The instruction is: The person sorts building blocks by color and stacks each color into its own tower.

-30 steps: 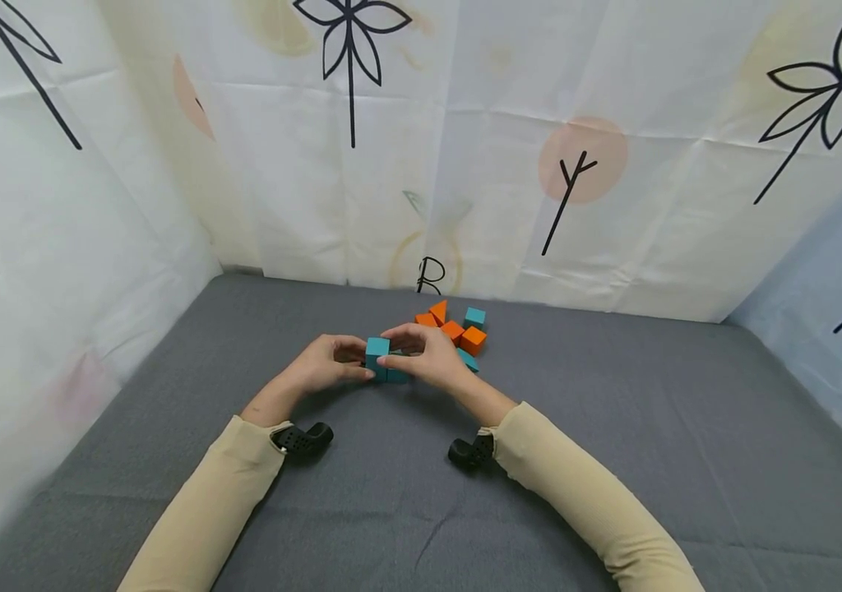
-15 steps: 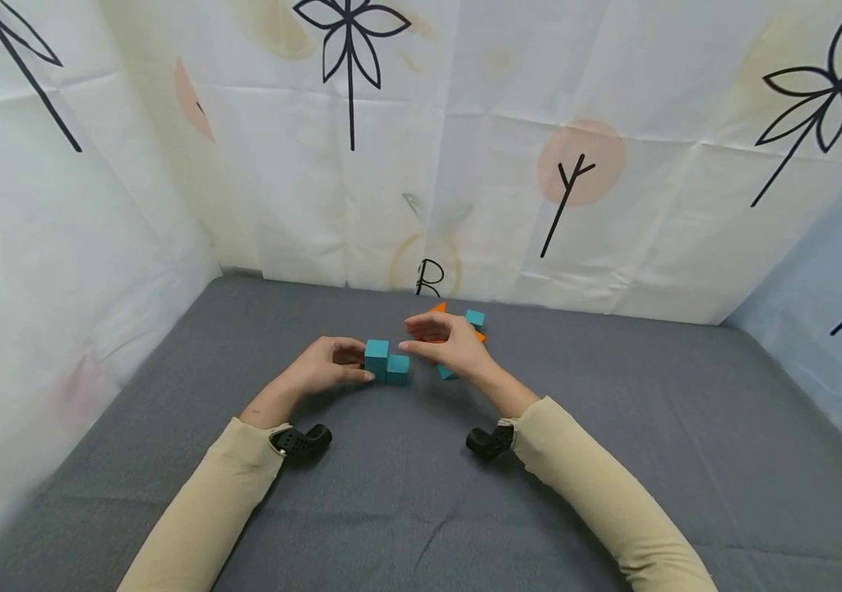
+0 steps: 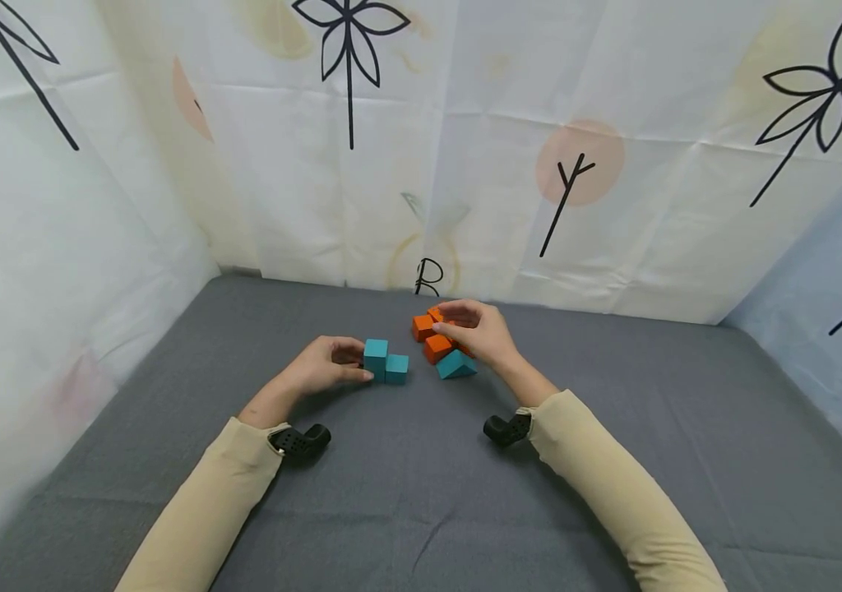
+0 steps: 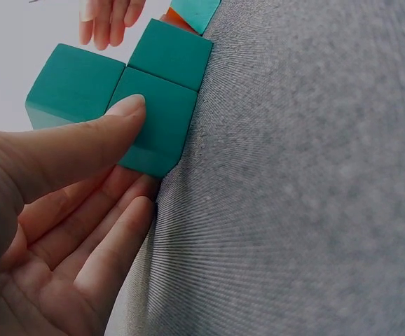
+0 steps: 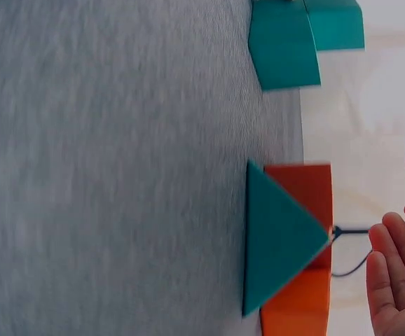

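Three teal cubes form a small step on the cloth: one cube (image 3: 375,353) sits atop a lower cube (image 4: 157,126), and a side cube (image 3: 396,369) stands against the lower one's right. My left hand (image 3: 323,363) holds the lower cube, thumb across its near face and fingers at its left side. Over a cluster of orange blocks (image 3: 437,348) hovers my right hand (image 3: 482,332), its thumb and fingers apart with nothing visible between them. A teal triangular prism (image 5: 283,238) lies in front of the cluster. The right hand hides some of the blocks.
Grey cloth (image 3: 406,485) covers the table. A pale patterned curtain (image 3: 495,181) rises behind it, with more fabric at both sides. Each wrist carries a black camera mount, such as the left mount (image 3: 303,440).
My right hand has left the side cube and moved right and back to the orange cluster, uncovering the side cube and the prism. The left hand has stayed at the stack.
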The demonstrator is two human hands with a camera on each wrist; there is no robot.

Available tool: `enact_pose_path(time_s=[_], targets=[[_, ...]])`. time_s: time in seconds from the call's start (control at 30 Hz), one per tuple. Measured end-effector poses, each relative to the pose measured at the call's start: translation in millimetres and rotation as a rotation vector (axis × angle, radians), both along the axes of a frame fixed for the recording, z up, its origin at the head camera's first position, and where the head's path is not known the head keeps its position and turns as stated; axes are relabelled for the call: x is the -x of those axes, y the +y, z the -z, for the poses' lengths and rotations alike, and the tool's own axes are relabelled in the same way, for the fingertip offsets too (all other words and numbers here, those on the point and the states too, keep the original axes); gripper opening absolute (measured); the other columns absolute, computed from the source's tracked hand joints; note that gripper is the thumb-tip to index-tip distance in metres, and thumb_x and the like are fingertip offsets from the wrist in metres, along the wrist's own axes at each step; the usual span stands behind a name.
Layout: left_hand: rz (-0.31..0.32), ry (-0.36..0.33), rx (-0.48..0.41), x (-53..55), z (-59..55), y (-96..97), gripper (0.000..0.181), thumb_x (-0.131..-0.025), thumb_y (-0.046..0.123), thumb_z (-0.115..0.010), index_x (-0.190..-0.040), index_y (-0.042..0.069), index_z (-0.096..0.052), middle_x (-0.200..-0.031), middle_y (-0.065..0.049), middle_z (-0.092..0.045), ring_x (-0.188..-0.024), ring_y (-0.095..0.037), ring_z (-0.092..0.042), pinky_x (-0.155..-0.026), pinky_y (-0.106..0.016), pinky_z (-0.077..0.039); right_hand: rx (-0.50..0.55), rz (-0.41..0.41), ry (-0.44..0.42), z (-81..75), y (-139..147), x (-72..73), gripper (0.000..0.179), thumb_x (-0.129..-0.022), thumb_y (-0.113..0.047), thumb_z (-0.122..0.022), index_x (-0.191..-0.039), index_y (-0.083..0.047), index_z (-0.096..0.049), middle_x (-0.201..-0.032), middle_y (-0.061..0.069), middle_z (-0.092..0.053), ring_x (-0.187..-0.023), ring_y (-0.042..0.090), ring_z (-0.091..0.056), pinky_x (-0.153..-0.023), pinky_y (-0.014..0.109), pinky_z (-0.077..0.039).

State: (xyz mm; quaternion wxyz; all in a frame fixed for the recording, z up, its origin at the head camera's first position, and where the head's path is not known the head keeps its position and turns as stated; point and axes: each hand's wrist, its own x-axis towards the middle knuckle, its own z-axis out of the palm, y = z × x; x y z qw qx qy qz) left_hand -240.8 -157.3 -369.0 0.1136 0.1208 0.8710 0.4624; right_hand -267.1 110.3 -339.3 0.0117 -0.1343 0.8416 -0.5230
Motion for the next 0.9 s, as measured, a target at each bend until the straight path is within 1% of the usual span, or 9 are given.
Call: enact_pose_path(time_s=[0.23, 0.4, 0.67, 0.9], targets=[[0.002, 0.003, 0.000, -0.3, -0.7, -0.1, 0.045, -0.083, 0.012, -0.075, -0.123, -0.002, -0.061, -0.121, -0.018, -0.064, -0.114, -0.030, -0.060, -0.098, -0.043, -0.048, -0.023, 0.066, 0.002, 2.4, 13, 6.8, 0.041, -0.088, -0.018, -0.070, -0.124, -0.003, -0.062, -0.127, 0.015, -0.062, -0.118, 0.030, -0.057, -0.099, 0.042, -0.047], [0.000, 0.006, 0.012, -0.4, -0.9, -0.1, 0.045, -0.083, 0.014, -0.075, -0.123, -0.002, -0.061, -0.121, -0.018, -0.064, -0.113, -0.030, -0.060, -0.098, -0.044, -0.048, -0.054, 0.093, 0.012, 5.2, 18, 10.2, 0.042, -0.088, -0.018, -0.070, -0.126, -0.001, -0.060, -0.129, 0.016, -0.061, -0.121, 0.032, -0.056, -0.102, 0.043, -0.045], [-0.005, 0.009, 0.011, 0.1, -0.1, 0.7, 0.044, -0.082, 0.013, -0.076, -0.121, -0.002, -0.062, -0.119, -0.017, -0.065, -0.112, -0.029, -0.060, -0.097, -0.043, -0.048, -0.085, 0.113, -0.003, 6.0, 27, 13.3, 0.048, -0.089, -0.021, -0.070, -0.131, -0.004, -0.057, -0.134, 0.016, -0.057, -0.127, 0.034, -0.051, -0.104, 0.046, -0.043], [-0.008, 0.002, 0.001, -0.1, 0.2, 1.1, 0.045, -0.083, 0.013, -0.075, -0.123, -0.002, -0.061, -0.121, -0.018, -0.064, -0.114, -0.030, -0.060, -0.097, -0.042, -0.048, -0.125, 0.162, -0.006, 9.9, 33, 19.6, 0.045, -0.090, -0.022, -0.068, -0.131, -0.007, -0.058, -0.135, 0.013, -0.057, -0.127, 0.033, -0.051, -0.103, 0.045, -0.044]])
